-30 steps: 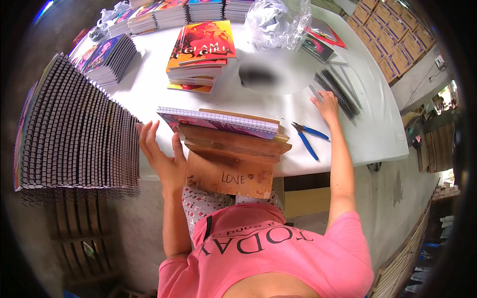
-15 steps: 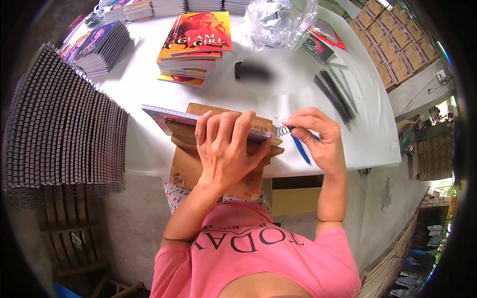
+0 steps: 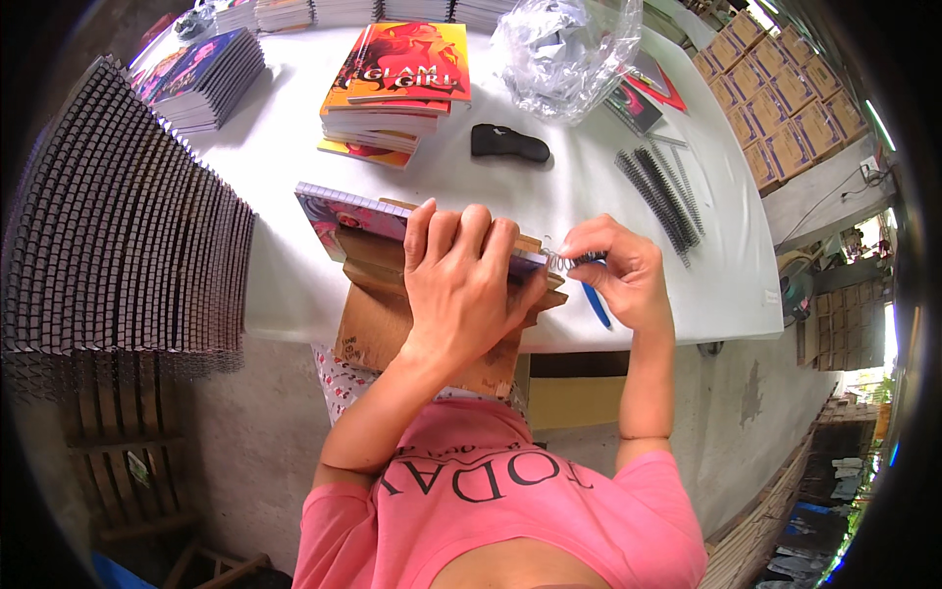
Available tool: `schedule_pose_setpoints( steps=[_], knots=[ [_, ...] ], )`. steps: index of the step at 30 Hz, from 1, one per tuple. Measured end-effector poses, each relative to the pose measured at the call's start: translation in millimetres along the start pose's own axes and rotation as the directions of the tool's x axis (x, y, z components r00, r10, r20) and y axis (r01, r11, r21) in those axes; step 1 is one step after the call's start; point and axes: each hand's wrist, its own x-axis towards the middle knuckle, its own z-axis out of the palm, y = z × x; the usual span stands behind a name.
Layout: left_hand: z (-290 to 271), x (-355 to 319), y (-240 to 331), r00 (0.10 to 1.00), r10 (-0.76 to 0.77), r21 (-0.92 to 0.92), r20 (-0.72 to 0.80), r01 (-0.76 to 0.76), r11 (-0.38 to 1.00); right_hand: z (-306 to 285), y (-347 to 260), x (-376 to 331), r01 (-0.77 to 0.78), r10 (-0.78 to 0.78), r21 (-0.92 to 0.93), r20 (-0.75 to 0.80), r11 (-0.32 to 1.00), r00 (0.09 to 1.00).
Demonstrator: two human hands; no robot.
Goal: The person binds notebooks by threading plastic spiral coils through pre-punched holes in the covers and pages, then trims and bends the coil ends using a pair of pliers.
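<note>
Left hand [image 3: 461, 285] lies spread, palm down, on the notebook [image 3: 353, 221] atop a wooden jig [image 3: 378, 304]. Just right of the notebook, right hand [image 3: 618, 275] pinches a wire coil [image 3: 574, 260]. Beyond the notebook: orange-red book stack [image 3: 397, 83], then clear plastic bag [image 3: 574, 49].

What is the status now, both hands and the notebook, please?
Left hand flat on notebook, pressing it on cardboard stand. Right hand pinches spiral coil at notebook's right end. Nothing blocking.
</note>
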Motion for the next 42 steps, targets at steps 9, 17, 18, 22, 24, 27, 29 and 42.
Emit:
schedule_pose_setpoints(
  steps=[9, 17, 18, 22, 24, 27, 29, 42],
  knots=[
    [5.3, -11.2, -21.8, 0.981, 0.009, -0.033, -0.193, -0.016, 0.999, 9.4, -38.0, 3.7, -0.273, 0.271, -0.158, -0.036, 0.949, 0.962],
    [-14.2, -11.6, -22.0, 0.997, -0.068, -0.016, 0.042, 0.069, 0.997, -6.6, -23.2, 11.7, -0.29, 0.316, -0.133, 0.267, 0.948, 0.91],
    [-12.5, -13.5, -23.2, 0.994, -0.094, -0.05, 0.06, 0.097, 0.994, -12.8, -20.6, 14.0, -0.355, 0.356, -0.064, 0.317, 0.933, 0.879],
    [1.1, -24.4, -44.7, 0.999, -0.028, -0.148, -0.027, 0.024, 0.989, -55.7, 38.4, 78.1, -0.178, 0.229, -0.169, 0.364, 0.969, 0.903],
    [-4.8, -21.5, -45.5, 1.0, -0.012, -0.218, -0.019, 0.007, 0.976, -44.4, 95.5, 79.7, 0.077, 0.144, -0.588, 0.32, 0.805, 0.937],
    [-14.4, -24.7, -54.1, 1.0, 0.024, -0.27, 0.016, -0.019, 0.963, -19.0, 167.6, 75.1, 0.141, 0.075, -0.831, 0.214, 0.538, 0.974],
    [-17.0, -28.3, -50.2, 0.994, -0.11, -0.444, -0.023, 0.088, 0.892, -5.0, 180.6, 78.5, 0.092, 0.056, -0.867, 0.137, 0.489, 0.989],
    [-7.4, -30.4, -49.4, 0.993, 0.04, -0.091, -0.11, -0.05, 0.995, -1.6, 48.9, 38.9, 0.026, 0.105, 0.557, -0.202, 0.83, 0.974]
  ],
)
